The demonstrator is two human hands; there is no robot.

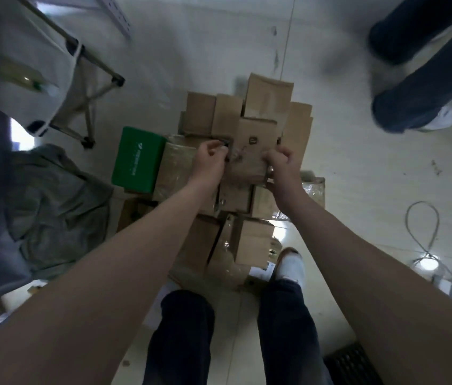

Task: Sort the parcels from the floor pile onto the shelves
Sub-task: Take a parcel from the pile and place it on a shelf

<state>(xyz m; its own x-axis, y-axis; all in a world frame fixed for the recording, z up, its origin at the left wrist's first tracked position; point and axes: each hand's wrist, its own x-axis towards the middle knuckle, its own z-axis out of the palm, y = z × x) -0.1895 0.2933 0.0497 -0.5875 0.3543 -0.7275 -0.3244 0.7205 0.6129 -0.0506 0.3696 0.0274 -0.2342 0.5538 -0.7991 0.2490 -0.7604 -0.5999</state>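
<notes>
A pile of brown cardboard parcels (227, 112) lies on the pale floor in front of my legs. Both my arms reach down over it. One brown parcel (252, 151) with a small dark mark on top sits between my hands. My left hand (209, 159) grips its left edge with curled fingers. My right hand (281, 165) is clenched on its right edge. A green parcel (137, 159) lies at the pile's left side. More boxes wrapped in clear tape (244, 243) lie nearer my feet, partly hidden by my forearms.
A folding stand with metal legs (91, 87) and white fabric stands at the upper left. A grey-green cloth (52, 207) lies on the floor at left. Another person's legs (424, 79) are at the upper right. Loose cables (424, 232) curl at right, a floor grate (352, 362) at lower right.
</notes>
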